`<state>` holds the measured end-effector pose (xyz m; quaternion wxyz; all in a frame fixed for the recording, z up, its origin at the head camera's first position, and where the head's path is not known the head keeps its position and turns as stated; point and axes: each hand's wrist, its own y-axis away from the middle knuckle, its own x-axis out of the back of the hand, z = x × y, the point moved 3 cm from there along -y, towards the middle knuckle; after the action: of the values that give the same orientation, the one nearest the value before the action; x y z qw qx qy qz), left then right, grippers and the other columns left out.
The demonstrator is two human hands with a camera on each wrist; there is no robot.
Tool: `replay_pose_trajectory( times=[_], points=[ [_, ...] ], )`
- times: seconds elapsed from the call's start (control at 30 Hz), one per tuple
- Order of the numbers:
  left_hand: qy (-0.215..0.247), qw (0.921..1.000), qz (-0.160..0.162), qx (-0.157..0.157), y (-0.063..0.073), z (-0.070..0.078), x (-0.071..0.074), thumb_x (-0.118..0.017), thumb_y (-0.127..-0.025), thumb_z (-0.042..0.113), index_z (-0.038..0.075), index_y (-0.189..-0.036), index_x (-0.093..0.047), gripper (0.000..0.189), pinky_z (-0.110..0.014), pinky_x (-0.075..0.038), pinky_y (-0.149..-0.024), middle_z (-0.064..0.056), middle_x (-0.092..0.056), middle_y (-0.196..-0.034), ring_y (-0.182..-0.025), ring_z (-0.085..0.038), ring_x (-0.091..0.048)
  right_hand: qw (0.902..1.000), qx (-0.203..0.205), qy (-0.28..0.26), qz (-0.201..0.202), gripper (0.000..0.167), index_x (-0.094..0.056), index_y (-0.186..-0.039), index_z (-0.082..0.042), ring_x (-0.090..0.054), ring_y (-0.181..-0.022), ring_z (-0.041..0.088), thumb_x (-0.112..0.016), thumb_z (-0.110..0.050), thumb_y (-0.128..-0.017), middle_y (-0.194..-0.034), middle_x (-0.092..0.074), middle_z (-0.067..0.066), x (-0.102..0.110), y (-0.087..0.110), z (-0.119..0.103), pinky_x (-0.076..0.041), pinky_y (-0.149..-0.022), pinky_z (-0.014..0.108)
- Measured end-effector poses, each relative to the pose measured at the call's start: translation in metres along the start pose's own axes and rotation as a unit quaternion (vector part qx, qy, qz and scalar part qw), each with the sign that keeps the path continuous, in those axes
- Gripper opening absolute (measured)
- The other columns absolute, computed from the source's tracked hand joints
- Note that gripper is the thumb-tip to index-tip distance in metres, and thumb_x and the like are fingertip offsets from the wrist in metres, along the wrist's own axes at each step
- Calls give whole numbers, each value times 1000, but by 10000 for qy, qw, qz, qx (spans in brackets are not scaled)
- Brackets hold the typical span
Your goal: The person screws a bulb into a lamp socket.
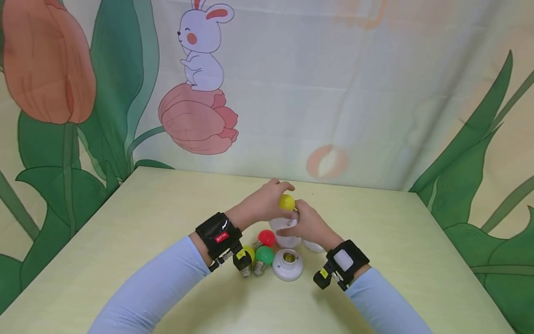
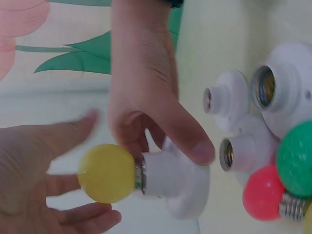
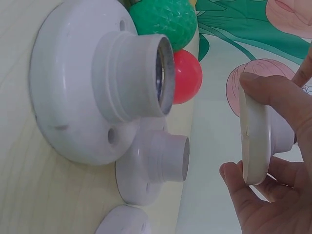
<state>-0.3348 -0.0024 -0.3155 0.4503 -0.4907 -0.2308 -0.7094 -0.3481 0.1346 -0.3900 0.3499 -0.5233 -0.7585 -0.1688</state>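
A white round lamp socket [image 2: 190,190] is held off the table by my right hand [image 1: 310,225], its thumb and fingers gripping the base's edge. The metal screw end of a yellow light bulb [image 2: 106,173] sits in the socket's mouth, with part of the thread showing. My left hand [image 1: 267,202] is around the bulb with fingers spread. In the left wrist view its thumb stands apart from the glass; whether the fingers behind touch it, I cannot tell. The right wrist view shows the socket's base side-on, without the bulb.
On the table [image 1: 367,292], a red bulb [image 1: 267,238], a green bulb [image 1: 264,255] and another yellow bulb [image 1: 250,252] lie close together. Beside them stands a white socket [image 1: 288,274], mouth up. Two more sockets are behind it, partly covered by the right hand in the head view.
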Motion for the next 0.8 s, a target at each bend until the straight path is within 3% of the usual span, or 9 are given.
replay_pose_trajectory(
  times=[0.1,0.2,0.57,0.7,0.8],
  points=[
    [-429,9983,327,205,-1,-2,-2,-72,-84,47,4,-123,-57,60,-23,-53,-64,-13,-55,-109,-84,-20,-57,10000,38,-22,-5,49,-62,-117,-16,-56,-105,22,-85,-21,-73,-111,-57,4,2,1,-3,-50,-94,42],
    [-689,9964,444,212,-2,-3,-4,-71,-83,49,3,-115,-60,57,-22,-51,-59,-10,-54,-100,-76,-18,-58,10000,24,-19,-26,50,-61,-117,-15,-57,-104,22,-85,-22,-74,-111,-57,5,2,2,-5,-51,-92,42],
    [44,9996,-245,-135,-4,-2,-2,-73,-86,13,8,-123,-61,40,-27,-54,-83,-11,-54,-118,-98,-21,-55,10000,-19,-43,-38,67,-50,-129,-11,-56,-109,23,-85,-23,-73,-123,-56,6,2,1,-3,-48,-98,42],
    [250,9987,-413,-139,-3,-2,0,-71,-84,0,9,-125,-62,43,-30,-53,-88,-10,-55,-121,-102,-23,-55,9999,-21,-59,-78,70,-49,-132,-12,-55,-114,24,-86,-23,-73,-127,-56,5,1,0,-2,-46,-101,42],
    [260,9991,-343,-15,-3,-2,1,-74,-83,7,9,-129,-58,49,-30,-53,-88,-12,-53,-125,-103,-23,-54,9999,-29,-68,-80,66,-51,-128,-11,-55,-113,24,-86,-23,-73,-125,-57,5,1,0,-2,-46,-100,43]
  ],
)
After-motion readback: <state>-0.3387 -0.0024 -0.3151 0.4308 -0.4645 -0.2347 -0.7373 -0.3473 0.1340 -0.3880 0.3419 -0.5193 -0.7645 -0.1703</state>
